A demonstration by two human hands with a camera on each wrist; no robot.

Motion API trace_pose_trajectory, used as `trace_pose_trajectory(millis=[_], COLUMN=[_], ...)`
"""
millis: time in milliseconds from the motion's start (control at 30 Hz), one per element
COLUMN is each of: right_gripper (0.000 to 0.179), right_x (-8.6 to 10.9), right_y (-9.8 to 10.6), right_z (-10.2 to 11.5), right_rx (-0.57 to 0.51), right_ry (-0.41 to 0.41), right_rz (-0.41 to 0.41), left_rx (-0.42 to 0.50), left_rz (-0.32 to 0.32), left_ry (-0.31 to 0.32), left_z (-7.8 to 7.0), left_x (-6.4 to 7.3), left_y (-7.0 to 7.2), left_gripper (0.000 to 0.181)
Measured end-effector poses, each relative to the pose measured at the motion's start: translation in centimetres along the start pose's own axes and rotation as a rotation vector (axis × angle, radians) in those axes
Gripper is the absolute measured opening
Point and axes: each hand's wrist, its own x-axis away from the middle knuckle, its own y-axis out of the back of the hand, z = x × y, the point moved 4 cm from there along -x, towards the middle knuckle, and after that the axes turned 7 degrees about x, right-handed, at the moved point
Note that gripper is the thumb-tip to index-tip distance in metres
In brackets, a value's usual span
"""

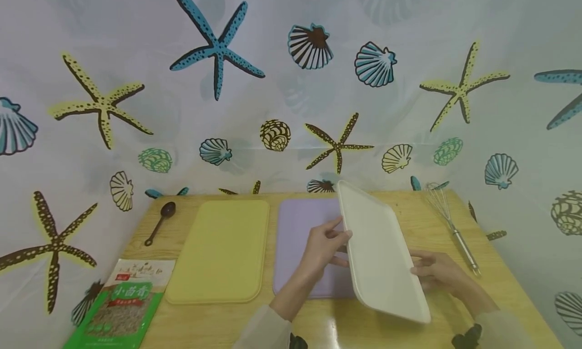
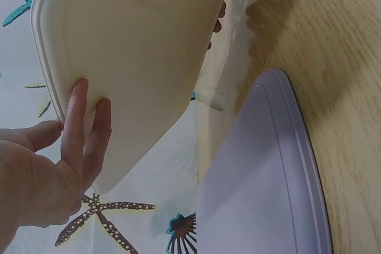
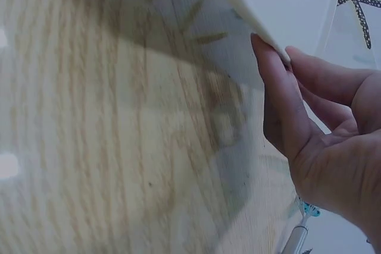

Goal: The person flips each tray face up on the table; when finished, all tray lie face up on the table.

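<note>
A white rectangular tray [image 1: 382, 253] with rounded corners is held tilted above the table, its left side raised. My left hand [image 1: 324, 245] pinches its left rim, thumb on the rim and fingers against the underside, as the left wrist view shows. On the opposite long edge, my right hand [image 1: 438, 270] pinches the rim between thumb and fingers. Below and behind the white tray lies a purple tray [image 1: 304, 248], partly hidden by it and by my left hand. A yellow tray [image 1: 220, 250] lies flat to the left of the purple one.
A dark spoon [image 1: 161, 222] lies at the back left of the wooden table [image 1: 218, 326]. In front of it is a green and white packet [image 1: 123, 303]. A metal whisk [image 1: 454, 233] lies along the right side. A shell-patterned curtain [image 1: 282, 96] hangs behind.
</note>
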Motion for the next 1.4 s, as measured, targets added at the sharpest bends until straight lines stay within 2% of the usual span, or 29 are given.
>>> trace_pose_trajectory(millis=[233,467,733,967,1167,1400], right_gripper=[0.069,0.068,0.065,0.064,0.062,0.060], right_x=[0.5,0.9,0.5,0.3,0.3,0.4], right_y=[1.9,4.1,5.7,6.5,6.8,7.2], right_z=[0.0,0.3,0.6,0.3,0.6,1.0], right_rx=[0.069,0.150,0.254,0.260,0.244,0.276], right_ry=[-0.003,-0.035,-0.062,-0.117,-0.107,-0.093], right_rz=[-0.086,-0.173,-0.176,-0.215,-0.212,-0.211], left_rx=[-0.005,0.013,-0.039,-0.097,-0.110,-0.174], left_rz=[0.010,0.000,-0.003,0.003,-0.003,-0.014], left_ry=[0.016,0.028,0.068,0.086,0.127,0.125], left_z=[1.1,3.0,4.4,5.3,6.1,6.9], left_x=[-1.1,-2.0,-2.8,-3.2,-3.4,-3.7], left_y=[-0.2,-0.6,-0.9,-1.5,-2.0,-2.5], left_gripper=[0.053,0.044,0.045,0.044,0.044,0.043])
